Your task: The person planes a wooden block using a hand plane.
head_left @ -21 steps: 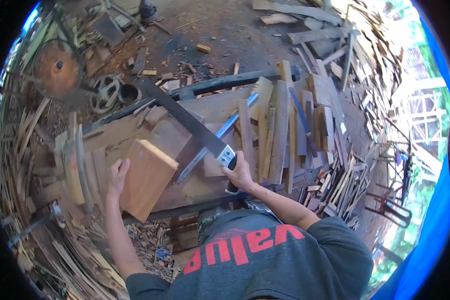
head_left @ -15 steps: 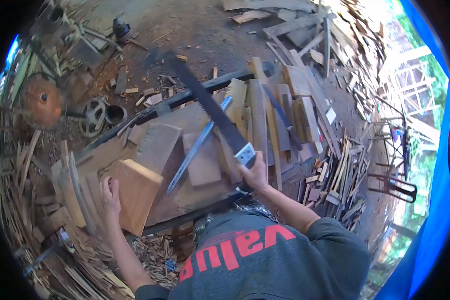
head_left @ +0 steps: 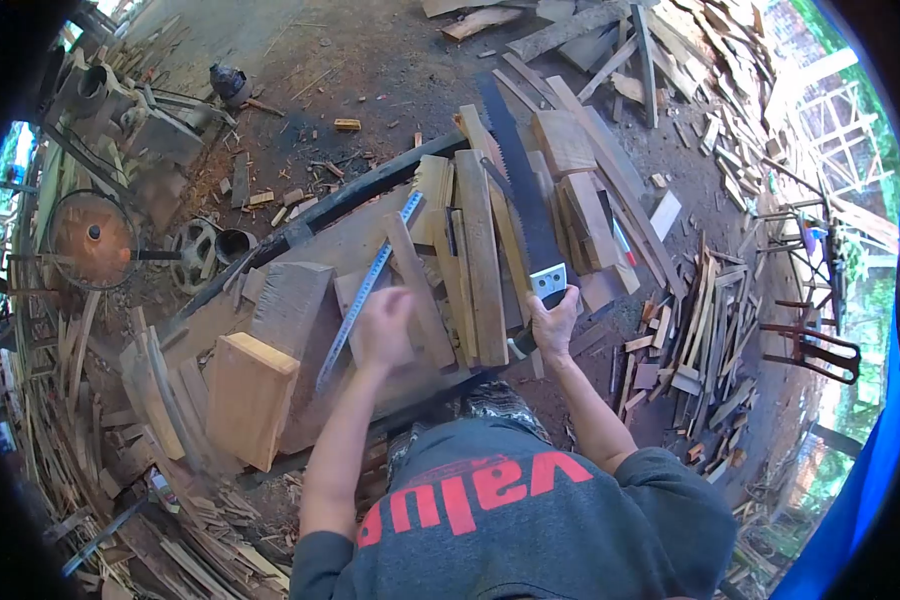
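Observation:
My right hand [head_left: 554, 322] grips the handle of a hand saw [head_left: 522, 180], whose long dark toothed blade points away from me over the wood pieces. Blurred by motion, my left hand [head_left: 385, 328] hovers above the bench, beside a metal ruler [head_left: 368, 290] and close to a narrow wood strip [head_left: 417, 290]; its fingers cannot be made out. Left of it, a thick wood block [head_left: 253, 400] leans at the bench edge. Several boards [head_left: 482, 260] lie side by side between my hands. A red-tipped marker-like stick [head_left: 622, 243] lies right of the saw.
The low bench [head_left: 195, 335] has a dark beam [head_left: 345, 195] along its far side. Scrap wood [head_left: 690, 330] piles up at the right, with more offcuts [head_left: 100, 440] at the left. A rusty disc [head_left: 92, 235] and a wheel [head_left: 192, 247] stand at the left.
My left hand has left the wood block and moved right, over the ruler. My right hand has carried the saw rightward, its blade now more upright in view. The block sits slightly lower in view.

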The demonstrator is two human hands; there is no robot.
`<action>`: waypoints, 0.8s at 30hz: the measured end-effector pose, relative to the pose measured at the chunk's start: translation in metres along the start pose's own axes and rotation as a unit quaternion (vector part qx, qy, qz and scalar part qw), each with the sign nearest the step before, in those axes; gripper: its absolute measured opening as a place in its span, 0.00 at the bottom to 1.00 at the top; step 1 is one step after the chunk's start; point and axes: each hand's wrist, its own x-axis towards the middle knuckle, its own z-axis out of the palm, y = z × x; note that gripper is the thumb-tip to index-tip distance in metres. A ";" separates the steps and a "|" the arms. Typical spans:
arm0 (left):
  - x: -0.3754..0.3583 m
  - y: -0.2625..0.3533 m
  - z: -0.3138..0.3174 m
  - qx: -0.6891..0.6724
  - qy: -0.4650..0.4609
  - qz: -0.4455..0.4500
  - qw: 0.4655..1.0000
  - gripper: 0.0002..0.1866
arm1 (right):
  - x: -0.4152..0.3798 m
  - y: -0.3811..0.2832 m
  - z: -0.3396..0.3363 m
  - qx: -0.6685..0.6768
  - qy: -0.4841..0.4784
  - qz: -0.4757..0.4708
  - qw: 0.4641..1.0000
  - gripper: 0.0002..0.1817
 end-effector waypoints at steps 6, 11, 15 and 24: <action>0.061 -0.007 0.127 0.040 0.016 -0.176 0.983 0.19 | -0.001 0.014 -0.032 -0.024 0.019 0.024 0.999 0.29; 0.098 -0.035 0.144 0.085 -0.003 -0.167 0.982 0.17 | -0.007 0.018 -0.033 0.021 -0.018 0.020 0.999 0.26; 0.095 -0.048 0.145 0.056 0.005 -0.193 0.980 0.14 | -0.016 0.008 -0.023 0.063 -0.051 0.037 0.996 0.27; 0.073 0.002 0.114 0.083 0.163 -0.093 0.979 0.10 | -0.017 0.011 0.009 0.111 -0.058 0.051 0.991 0.26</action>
